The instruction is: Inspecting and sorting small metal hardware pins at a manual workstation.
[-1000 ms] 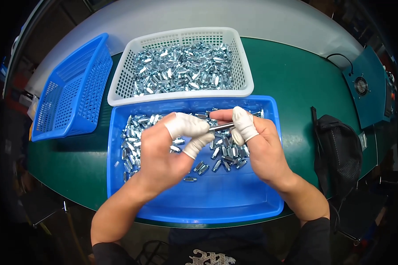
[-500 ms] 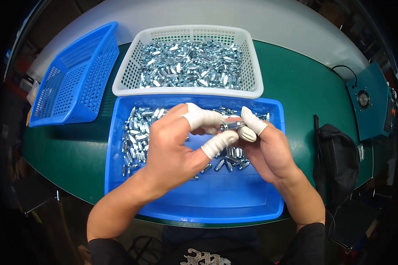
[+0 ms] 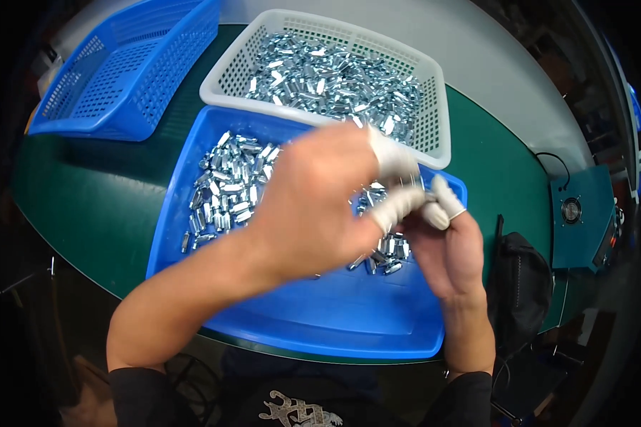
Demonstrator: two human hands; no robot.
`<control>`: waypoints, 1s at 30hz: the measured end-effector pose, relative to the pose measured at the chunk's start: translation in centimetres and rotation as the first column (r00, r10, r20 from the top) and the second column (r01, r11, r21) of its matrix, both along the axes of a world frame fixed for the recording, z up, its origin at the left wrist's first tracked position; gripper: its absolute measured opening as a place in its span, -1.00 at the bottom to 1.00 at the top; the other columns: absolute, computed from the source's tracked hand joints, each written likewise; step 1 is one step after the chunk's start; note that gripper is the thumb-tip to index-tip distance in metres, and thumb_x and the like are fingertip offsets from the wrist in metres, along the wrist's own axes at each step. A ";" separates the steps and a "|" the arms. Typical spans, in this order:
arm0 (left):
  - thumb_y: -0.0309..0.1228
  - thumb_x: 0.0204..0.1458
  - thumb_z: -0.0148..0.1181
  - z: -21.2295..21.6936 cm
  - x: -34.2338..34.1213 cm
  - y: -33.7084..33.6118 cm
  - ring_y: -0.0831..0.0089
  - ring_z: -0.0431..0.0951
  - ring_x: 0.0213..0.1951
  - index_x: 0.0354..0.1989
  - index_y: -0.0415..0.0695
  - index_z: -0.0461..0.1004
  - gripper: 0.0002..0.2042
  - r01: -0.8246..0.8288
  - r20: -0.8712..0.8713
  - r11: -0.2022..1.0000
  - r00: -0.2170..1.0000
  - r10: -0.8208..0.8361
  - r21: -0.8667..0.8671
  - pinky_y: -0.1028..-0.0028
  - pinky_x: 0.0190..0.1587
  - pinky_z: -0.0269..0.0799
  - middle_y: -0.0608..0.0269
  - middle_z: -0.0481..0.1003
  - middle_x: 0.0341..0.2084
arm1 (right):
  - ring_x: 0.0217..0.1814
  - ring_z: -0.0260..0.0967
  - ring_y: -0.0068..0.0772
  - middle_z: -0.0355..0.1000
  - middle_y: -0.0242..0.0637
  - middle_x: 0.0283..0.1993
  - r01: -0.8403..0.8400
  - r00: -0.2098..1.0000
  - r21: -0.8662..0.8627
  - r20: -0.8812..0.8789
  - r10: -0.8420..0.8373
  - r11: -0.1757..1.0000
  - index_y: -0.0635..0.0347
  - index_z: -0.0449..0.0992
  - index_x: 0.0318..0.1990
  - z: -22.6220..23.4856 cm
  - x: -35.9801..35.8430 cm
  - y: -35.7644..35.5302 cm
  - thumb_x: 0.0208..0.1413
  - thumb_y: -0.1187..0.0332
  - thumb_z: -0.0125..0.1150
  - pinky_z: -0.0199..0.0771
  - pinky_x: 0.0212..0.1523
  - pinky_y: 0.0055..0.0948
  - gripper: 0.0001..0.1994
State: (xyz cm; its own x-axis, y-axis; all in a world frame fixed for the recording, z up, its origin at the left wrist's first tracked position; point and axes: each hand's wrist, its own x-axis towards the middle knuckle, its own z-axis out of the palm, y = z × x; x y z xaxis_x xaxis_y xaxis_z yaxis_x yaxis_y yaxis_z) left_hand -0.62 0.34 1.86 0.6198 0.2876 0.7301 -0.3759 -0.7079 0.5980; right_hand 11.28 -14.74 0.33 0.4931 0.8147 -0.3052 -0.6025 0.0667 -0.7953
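Above the blue tray [image 3: 292,324], my two hands meet at a small shiny hex metal fitting [image 3: 430,196], mostly covered by fingertips. My right hand [image 3: 449,242] pinches it between thumb and fingers in white finger cots. From the left, my left hand [image 3: 320,203], blurred by motion, closes its cotted thumb and index finger around the fitting's other end. Loose hex metal fittings [image 3: 228,188] lie in the tray's left and far part; a smaller group [image 3: 392,252] sits beneath my hands. My left hand and forearm hide the tray's middle.
A white perforated basket [image 3: 434,135] full of like fittings stands behind the tray. At the far left is a blue perforated basket [image 3: 153,99]. On the green table [image 3: 85,206], a black bag [image 3: 521,285] and a teal box with a fan [image 3: 584,213] are at right.
The view has shifted and turned, so baskets and tray appear tilted. My left hand has rotated and its fingers have closed in on the fitting, which my right hand still holds.
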 end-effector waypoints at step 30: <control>-0.57 -0.14 0.30 -0.6 -0.4 -1.3 0.60 0.47 -0.35 -0.39 -0.20 0.44 -0.84 0.022 -0.313 0.938 0.940 -0.137 -0.346 0.62 -0.39 0.36 0.31 0.48 -0.40 | -0.45 0.15 -0.77 0.34 -0.51 -0.49 0.193 0.815 -0.025 0.561 -0.146 0.981 0.27 0.49 -0.33 0.0 -0.8 0.2 0.27 0.23 -0.10 0.19 -0.37 -0.69 -0.69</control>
